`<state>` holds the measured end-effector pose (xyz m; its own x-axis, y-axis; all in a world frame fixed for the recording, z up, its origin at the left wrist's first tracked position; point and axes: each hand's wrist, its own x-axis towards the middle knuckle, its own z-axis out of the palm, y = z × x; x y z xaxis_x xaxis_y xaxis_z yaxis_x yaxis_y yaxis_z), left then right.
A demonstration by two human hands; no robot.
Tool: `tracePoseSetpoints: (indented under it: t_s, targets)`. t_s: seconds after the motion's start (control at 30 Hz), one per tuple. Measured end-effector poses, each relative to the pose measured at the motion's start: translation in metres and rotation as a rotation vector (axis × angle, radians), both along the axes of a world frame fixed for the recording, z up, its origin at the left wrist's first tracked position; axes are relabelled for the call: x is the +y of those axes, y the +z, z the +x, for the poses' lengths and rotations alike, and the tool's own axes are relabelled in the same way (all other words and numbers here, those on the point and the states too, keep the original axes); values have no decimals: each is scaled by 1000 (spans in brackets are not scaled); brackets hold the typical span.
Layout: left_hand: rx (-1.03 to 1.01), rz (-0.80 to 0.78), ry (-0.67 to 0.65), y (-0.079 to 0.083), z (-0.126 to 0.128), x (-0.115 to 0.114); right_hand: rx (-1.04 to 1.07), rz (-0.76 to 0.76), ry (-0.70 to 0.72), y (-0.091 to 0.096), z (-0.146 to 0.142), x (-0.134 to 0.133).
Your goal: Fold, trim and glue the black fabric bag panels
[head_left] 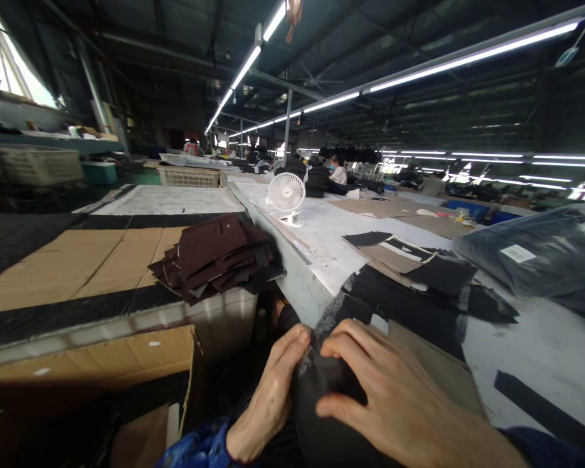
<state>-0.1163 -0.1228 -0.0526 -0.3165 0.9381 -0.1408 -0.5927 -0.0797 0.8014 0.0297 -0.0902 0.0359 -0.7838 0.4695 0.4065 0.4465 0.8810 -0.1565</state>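
A piece of black fabric with a frayed, greyish edge hangs over the table's near edge. My left hand is closed on that edge, with fingertips and thumb pressed together. Over the same fabric, my right hand is curved with thumb and fingers apart and nothing between them. Whether its fingertips touch the cloth I cannot tell. More black fabric lies on the table just beyond my hands, and a grey-brown panel is partly hidden behind my right hand.
A stack of dark brown cut pieces lies on the cardboard-topped surface at left. Below it stands an open cardboard box. A small white fan stands on the white table. At right is a clear plastic-wrapped bundle.
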Motion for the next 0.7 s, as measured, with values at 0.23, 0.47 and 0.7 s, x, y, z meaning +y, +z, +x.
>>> tracePoseSetpoints:
  t_s: [0.23, 0.47, 0.7]
  targets:
    - [-126, 56, -128, 9, 4, -3, -29, 153, 65, -12, 1, 5]
    - [-217, -2, -112, 13, 8, -8, -4, 533, 155, -12, 0, -1]
    - [-59, 138, -148, 13, 9, -7, 216, 174, 60, -20, -8, 1]
